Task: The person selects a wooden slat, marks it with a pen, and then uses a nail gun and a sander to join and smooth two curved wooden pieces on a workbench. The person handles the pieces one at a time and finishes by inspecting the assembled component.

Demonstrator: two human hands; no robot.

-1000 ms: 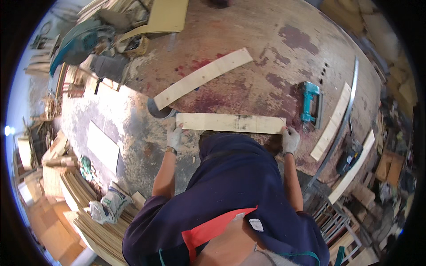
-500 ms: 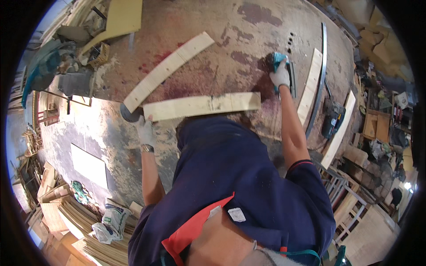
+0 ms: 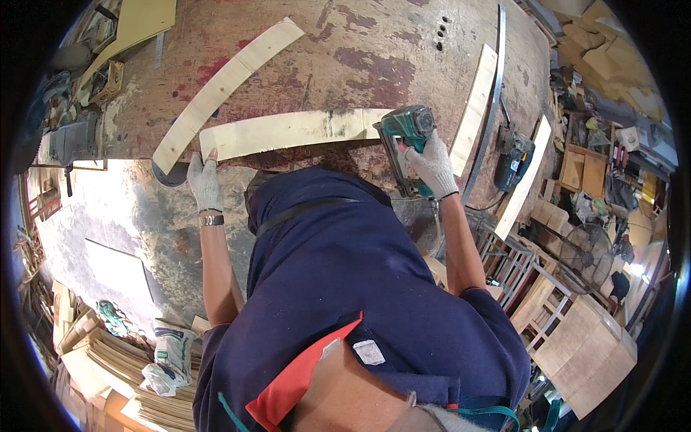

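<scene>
pale strip (image 3: 281, 137): we have it lying crosswise on the near part of the table, a long, flat length of wood, smooth-faced and gently bowed in this wide view; it looks creamy yellow, with dark smudges toward its right half.
left hand (image 3: 204, 183): in our knitted whitish glove, the thumb laps over the strip's near left corner and the fingers bend close beside it, a light hold.
right hand (image 3: 433, 167): also gloved, we have its fingers wrapped around the nail gun's grip.
nail gun (image 3: 410, 124): teal and dark, hard-cased and angular, its head over the strip's right end; we cannot tell whether they touch.
slanted board (image 3: 227, 90): pale wood with small knots, farther left, its near end over a dark round disc (image 3: 170, 174).
tabletop (image 3: 432, 83): we see worn brown wood, scuffed and blotched dark red.
right side: another pale board (image 3: 474, 108), a thin dark metal bar (image 3: 493, 93) and a corded power tool (image 3: 512, 160).
near left: a crumpled plastic bag (image 3: 173, 353) on stacked thin wood (image 3: 115, 363).
</scene>
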